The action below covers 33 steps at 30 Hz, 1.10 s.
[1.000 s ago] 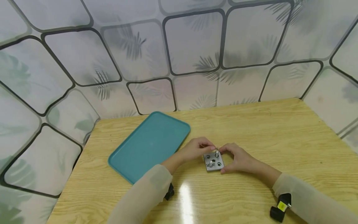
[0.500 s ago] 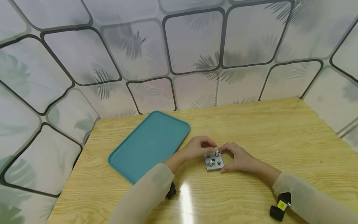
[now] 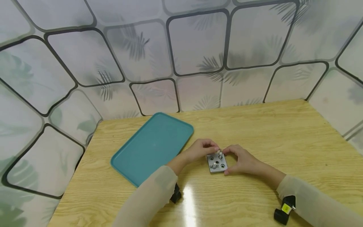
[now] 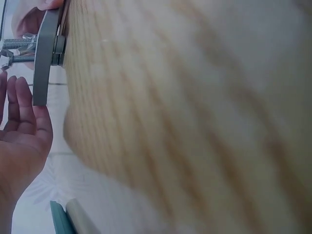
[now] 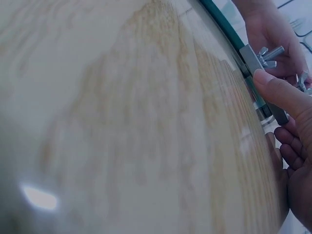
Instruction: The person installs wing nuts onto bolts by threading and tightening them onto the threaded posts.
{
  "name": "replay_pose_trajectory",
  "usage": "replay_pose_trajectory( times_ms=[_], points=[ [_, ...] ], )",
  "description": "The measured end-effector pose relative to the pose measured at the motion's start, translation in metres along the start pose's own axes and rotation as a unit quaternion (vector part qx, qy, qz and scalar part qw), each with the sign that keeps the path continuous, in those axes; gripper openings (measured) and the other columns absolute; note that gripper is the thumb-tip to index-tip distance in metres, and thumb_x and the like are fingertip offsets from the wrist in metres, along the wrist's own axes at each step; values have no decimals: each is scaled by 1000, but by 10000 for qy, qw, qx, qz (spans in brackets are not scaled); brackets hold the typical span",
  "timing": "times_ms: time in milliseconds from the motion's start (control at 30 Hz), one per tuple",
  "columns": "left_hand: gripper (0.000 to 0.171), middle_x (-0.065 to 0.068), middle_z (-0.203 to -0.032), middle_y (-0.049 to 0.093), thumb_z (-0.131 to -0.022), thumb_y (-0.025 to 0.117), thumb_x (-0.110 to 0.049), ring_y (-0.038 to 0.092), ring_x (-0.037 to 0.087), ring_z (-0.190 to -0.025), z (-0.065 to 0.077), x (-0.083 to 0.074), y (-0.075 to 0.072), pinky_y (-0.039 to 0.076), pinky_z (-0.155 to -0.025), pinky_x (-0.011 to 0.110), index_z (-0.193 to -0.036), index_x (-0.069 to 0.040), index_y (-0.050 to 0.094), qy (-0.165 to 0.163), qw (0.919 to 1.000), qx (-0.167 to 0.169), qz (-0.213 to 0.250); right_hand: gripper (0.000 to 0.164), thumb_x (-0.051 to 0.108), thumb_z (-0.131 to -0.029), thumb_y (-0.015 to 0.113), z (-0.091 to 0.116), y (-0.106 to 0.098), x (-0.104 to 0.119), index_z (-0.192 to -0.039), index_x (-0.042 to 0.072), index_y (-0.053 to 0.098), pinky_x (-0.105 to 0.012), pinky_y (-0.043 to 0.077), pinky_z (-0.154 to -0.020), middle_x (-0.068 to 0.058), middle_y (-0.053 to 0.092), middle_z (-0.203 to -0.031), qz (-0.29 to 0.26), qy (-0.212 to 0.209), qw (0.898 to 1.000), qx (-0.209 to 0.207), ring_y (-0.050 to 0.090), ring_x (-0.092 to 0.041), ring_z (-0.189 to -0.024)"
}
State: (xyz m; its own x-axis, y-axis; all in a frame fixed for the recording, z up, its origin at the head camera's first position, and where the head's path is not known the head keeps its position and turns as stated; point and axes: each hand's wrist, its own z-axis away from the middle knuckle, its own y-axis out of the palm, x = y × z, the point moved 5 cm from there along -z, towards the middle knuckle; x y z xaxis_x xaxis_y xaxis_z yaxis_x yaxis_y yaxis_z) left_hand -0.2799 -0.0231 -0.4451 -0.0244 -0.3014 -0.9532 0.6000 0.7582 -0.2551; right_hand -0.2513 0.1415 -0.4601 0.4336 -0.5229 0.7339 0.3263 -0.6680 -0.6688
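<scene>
A square grey metal plate (image 3: 214, 168) with several holes lies raised above the wooden table on bolt heads, which show beneath it in the left wrist view. Two threaded bolts stand up from it. One wing nut (image 5: 267, 57) sits on the near bolt. At the far bolt, my left hand (image 3: 199, 149) has its thumb and fingertips at a second wing nut (image 3: 220, 154), pinching it. My right hand (image 3: 242, 160) grips the plate's right side, thumb (image 5: 278, 90) on the near edge and fingers at the far corner. The left fingertips are partly hidden in both wrist views.
A teal tray (image 3: 153, 146) lies on the table (image 3: 283, 135) to the left, close beside my left forearm. A patterned curtain or wall (image 3: 198, 44) stands behind the table's back edge. Dark wrist cameras (image 3: 285, 209) hang below both sleeves.
The left fingers lifted and spread slightly, then came back in at the far bolt's wing nut. The right hand and the plate stay in place.
</scene>
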Motion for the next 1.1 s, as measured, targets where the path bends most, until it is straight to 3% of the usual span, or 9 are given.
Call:
replay_pose_trajectory(
  times_ms=[133,333,500,700,1100],
  points=[
    [23,3,-99,66,-91,56,-23,57,5,-87,1,-1,2,46,-79,21,-104,-6,66,138,9997,158,80,66,45,-56,83,0,0,0,-109,15,57,-33,36,-89,5,58,-110,-22,-57,10000,1,45,-15,-103],
    [27,1,-105,66,-84,65,-18,56,1,-89,0,0,7,44,-81,19,-110,-9,64,173,9990,415,-57,64,43,-55,84,1,-1,2,-107,16,57,-32,36,-88,7,58,-108,-37,-177,9998,-60,44,-12,-101],
    [25,3,-103,65,-84,65,-18,57,3,-88,-1,8,3,45,-81,20,-108,-10,64,33,9999,110,25,66,44,-54,84,1,-1,2,-108,15,58,-33,38,-88,6,58,-110,76,-147,9998,-85,45,-13,-102],
    [19,1,-93,64,-84,65,-20,56,6,-83,-2,13,-2,44,-76,20,-97,-6,65,-178,9993,-305,156,69,45,-54,83,0,0,1,-110,13,58,-37,38,-90,4,58,-111,77,-52,9999,-44,47,-16,-104],
    [22,-4,-92,64,-86,64,-23,54,5,-84,0,15,0,42,-77,19,-98,-5,65,-239,9985,-249,430,69,46,-54,83,0,-1,-1,-110,13,58,-38,39,-90,4,59,-110,93,43,9999,-64,48,-17,-104]
  ],
)
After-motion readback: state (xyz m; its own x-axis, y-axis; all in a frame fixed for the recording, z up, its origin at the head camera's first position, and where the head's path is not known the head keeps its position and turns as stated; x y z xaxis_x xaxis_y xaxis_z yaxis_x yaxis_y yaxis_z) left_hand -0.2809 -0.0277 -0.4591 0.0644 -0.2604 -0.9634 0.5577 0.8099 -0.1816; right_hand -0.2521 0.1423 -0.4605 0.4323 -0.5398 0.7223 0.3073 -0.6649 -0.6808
